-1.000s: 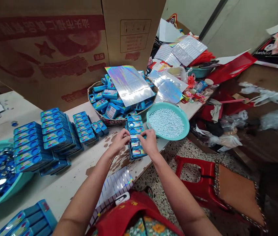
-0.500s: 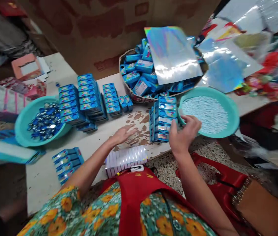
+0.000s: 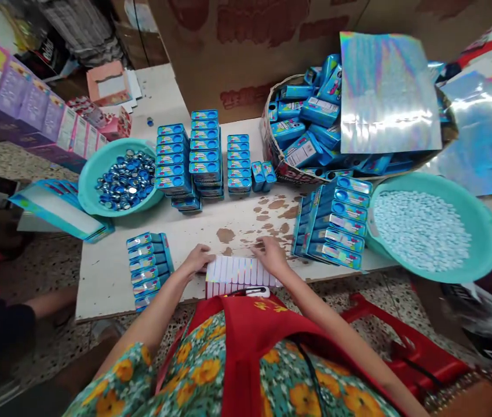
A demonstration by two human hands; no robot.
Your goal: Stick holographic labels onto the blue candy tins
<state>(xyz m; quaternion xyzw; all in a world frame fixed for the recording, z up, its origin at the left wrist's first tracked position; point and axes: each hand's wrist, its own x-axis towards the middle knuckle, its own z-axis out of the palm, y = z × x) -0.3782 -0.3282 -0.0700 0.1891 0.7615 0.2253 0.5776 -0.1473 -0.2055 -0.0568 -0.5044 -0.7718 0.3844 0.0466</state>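
Note:
A shiny white sticker sheet (image 3: 237, 270), divided into narrow strips, lies at the table's front edge against my red apron. My left hand (image 3: 196, 259) has its fingers bent around the sheet's upper left corner. At the upper right edge of the sheet is my right hand (image 3: 270, 255), fingers apart and nothing visible in them. A small white-and-black object (image 3: 258, 291) lies over the near part of the sheet. Right of my right hand stand rows of small blue boxes (image 3: 343, 223) with round recesses. Another group of blue boxes (image 3: 148, 269) sits beside my left forearm.
Blue boxes (image 3: 204, 145) stand in columns at the back. One teal basin (image 3: 87, 191) holds blue-silver caps; another teal basin (image 3: 487, 243) holds pale tablets. A round carton (image 3: 272, 130) of blue boxes carries a holographic sheet (image 3: 389, 95). A red stool (image 3: 428, 362) is at right.
My right hand has moved left from the blue boxes by the tablet basin to the sticker sheet. My left hand has drawn back to the sheet's left corner. The view has shifted left.

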